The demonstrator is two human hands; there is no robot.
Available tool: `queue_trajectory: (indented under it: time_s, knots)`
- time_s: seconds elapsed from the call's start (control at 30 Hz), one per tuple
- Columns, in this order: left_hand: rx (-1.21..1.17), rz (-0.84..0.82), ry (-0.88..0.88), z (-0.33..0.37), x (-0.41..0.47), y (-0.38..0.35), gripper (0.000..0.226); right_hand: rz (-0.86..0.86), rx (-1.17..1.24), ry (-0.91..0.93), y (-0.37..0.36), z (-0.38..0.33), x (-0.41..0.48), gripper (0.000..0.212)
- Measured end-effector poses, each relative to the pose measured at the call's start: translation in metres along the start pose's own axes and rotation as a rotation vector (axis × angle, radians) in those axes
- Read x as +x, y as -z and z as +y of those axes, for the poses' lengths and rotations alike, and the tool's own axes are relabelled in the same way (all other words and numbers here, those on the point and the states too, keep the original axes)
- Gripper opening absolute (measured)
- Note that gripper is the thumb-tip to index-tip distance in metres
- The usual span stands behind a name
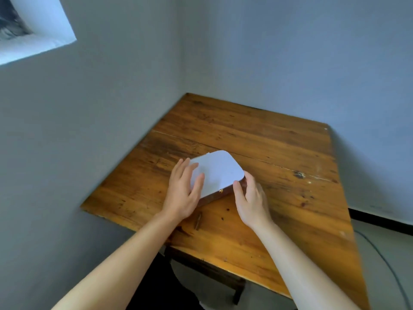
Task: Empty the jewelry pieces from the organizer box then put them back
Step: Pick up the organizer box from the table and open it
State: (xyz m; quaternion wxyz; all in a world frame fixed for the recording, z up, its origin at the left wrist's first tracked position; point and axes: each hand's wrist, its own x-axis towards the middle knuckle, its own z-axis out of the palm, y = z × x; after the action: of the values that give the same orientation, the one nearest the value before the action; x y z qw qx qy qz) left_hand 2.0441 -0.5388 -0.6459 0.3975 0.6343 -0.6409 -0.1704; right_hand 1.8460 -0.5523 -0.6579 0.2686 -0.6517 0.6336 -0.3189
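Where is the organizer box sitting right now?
In the head view the closed organizer box sits on the wooden table, near its middle, between the left hand resting on its lid and the right hand at its corner.

Worn wooden table [257,139] in a grey-walled corner [134,63] (window [26,25] upper left)

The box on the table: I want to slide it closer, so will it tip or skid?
The box looks low, wide and flat-based, so it probably won't tip. It should slide rather than roll on the smooth wooden table. With the left hand and right hand flanking it, it likely stays controlled.
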Motion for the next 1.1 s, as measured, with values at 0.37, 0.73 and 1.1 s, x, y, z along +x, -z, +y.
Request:
queue_trajectory:
  time_s: [0.37, 0.73, 1.1]
  knots:
    - [0.048, -0.173, 0.016, -0.031, -0.013, 0.015, 0.108, 0.050, -0.026, -0.013, -0.009, 0.008, -0.011, 0.069]
    - [-0.040, -0.095, 0.015, -0.028, -0.009, 0.018, 0.104, 0.066, -0.060, 0.027, -0.013, 0.013, -0.008, 0.066]
    - [-0.136, 0.232, 0.254, -0.018, 0.044, 0.031, 0.037, 0.112, -0.161, 0.144, -0.013, 0.013, -0.008, 0.052]
